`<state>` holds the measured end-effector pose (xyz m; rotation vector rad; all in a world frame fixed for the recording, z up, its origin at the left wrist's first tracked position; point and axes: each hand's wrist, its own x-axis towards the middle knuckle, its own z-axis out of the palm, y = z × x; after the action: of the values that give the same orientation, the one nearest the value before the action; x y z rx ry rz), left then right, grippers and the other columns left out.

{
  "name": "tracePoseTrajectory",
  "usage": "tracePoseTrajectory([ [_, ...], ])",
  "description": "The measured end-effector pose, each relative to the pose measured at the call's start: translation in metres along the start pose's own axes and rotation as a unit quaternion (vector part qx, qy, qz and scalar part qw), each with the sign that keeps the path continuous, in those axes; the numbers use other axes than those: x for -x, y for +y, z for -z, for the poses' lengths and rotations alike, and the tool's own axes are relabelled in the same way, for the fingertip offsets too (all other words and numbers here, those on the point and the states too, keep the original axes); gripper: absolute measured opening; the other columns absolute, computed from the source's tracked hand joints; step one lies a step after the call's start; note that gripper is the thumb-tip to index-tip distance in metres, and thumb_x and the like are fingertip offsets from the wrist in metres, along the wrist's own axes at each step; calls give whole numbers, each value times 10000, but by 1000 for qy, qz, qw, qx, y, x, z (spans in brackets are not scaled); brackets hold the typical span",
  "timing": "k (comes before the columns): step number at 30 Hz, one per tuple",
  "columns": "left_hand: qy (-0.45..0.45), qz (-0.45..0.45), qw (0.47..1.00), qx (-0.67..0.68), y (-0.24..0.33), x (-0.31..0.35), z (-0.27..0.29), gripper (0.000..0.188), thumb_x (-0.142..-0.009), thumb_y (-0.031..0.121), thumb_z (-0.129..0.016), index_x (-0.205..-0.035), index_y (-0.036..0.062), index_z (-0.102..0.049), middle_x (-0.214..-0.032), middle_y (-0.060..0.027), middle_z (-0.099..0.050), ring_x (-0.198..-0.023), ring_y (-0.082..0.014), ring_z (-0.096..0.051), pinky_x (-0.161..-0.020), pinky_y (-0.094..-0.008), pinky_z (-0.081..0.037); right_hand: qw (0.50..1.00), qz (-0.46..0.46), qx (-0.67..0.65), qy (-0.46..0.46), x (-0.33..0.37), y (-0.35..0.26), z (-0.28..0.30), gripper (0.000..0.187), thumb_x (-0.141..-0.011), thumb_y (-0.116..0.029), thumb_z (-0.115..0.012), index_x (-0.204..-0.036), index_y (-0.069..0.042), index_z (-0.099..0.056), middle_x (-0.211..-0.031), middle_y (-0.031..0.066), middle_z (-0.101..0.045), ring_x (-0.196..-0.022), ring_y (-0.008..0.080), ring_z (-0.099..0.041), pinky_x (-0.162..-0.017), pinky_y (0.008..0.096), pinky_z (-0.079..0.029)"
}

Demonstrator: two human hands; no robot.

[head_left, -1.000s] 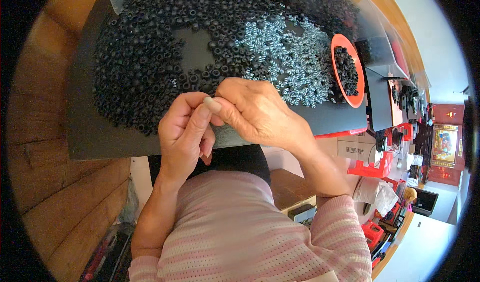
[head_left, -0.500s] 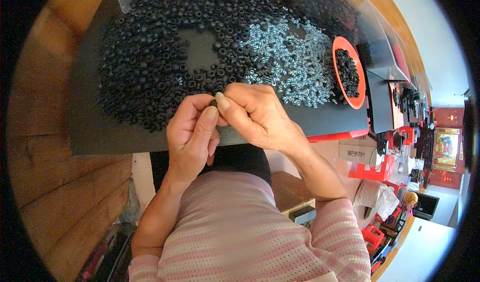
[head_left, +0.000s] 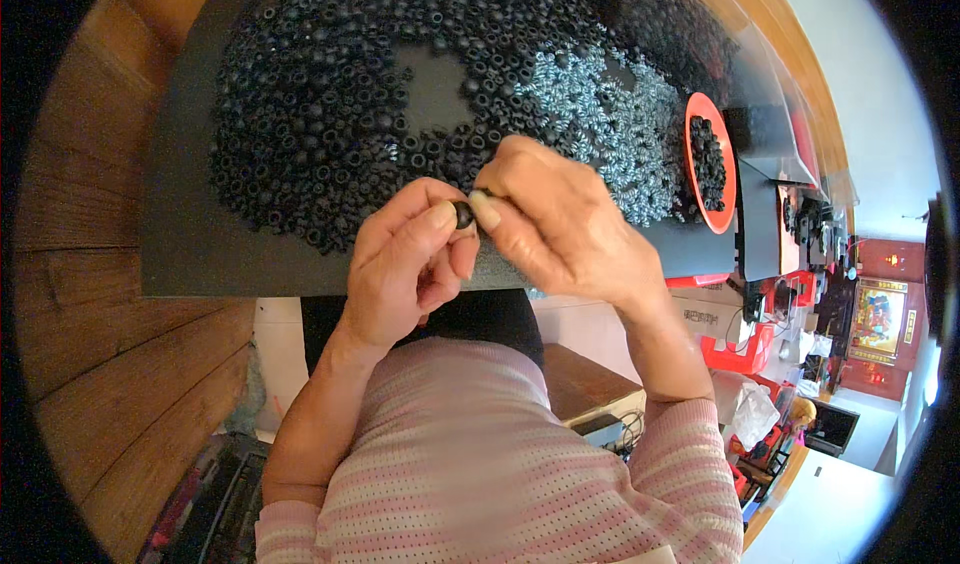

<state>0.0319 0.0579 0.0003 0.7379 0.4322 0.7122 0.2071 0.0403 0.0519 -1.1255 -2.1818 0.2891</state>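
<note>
Two hands meet above the near edge of the black mat (head_left: 200,254) on the wooden table (head_left: 70,294): the left hand (head_left: 400,264) and the right hand (head_left: 560,224) both pinch one small black ring (head_left: 463,214) between thumb and fingertips, so neither is free. Behind them the mat carries a wide spread of loose black rings (head_left: 330,114), with a heap of silver metal parts (head_left: 610,124) just to its right. An orange dish (head_left: 712,164) holding more black rings stands beside that heap, near the mat's right end.
</note>
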Motion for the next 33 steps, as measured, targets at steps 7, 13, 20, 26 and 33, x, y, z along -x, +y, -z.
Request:
tracePoseTrajectory([
  [7, 10, -44, 997, -65, -6, 2, -2, 188, -970, 196, -439, -981, 23, -512, -692, -37, -545, -410, -19, -344, -359, -172, -243, 973, -34, 227, -33, -42, 63, -4, 135, -819, -122, -627, -900, -14, -617, -774, 137, -521, -728, 321, -575, -604, 417, -468],
  [13, 8, -49, 995, -91, -6, 2, -6, 153, -967, 178, -492, -1003, 31, -512, -721, -11, -536, -451, -5, -352, -393, -161, -259, 975, -68, 206, -47, -27, 69, 7, 181, -826, -113, -622, -977, -13, -616, -782, 135, -527, -736, 311, -571, -623, 405, -469],
  [20, 14, -55, 987, -148, -9, 2, -5, 126, -954, 134, -466, -990, 31, -531, -699, -35, -564, -411, -8, -344, -360, -173, -236, 955, -248, 152, 49, 36, 92, 89, 179, -891, -99, -593, -1028, 10, -628, -907, 117, -645, -798, 168, -614, -700, 270, -475],
  [26, 7, -74, 986, -152, -11, 2, -7, 145, -957, 166, -485, -964, 30, -536, -693, -35, -560, -414, -2, -336, -355, -172, -227, 931, -265, 251, -19, 45, 121, 123, 200, -843, -93, -587, -1009, 14, -625, -947, 160, -650, -883, 276, -638, -777, 342, -485],
  [33, 3, -76, 981, -176, -12, 2, -7, 180, -958, 204, -504, -978, 28, -537, -697, -36, -559, -414, -3, -337, -355, -172, -228, 900, -261, 324, -132, 28, 161, 119, 188, -789, -99, -595, -942, 6, -623, -897, 192, -632, -861, 370, -612, -740, 429, -480],
])
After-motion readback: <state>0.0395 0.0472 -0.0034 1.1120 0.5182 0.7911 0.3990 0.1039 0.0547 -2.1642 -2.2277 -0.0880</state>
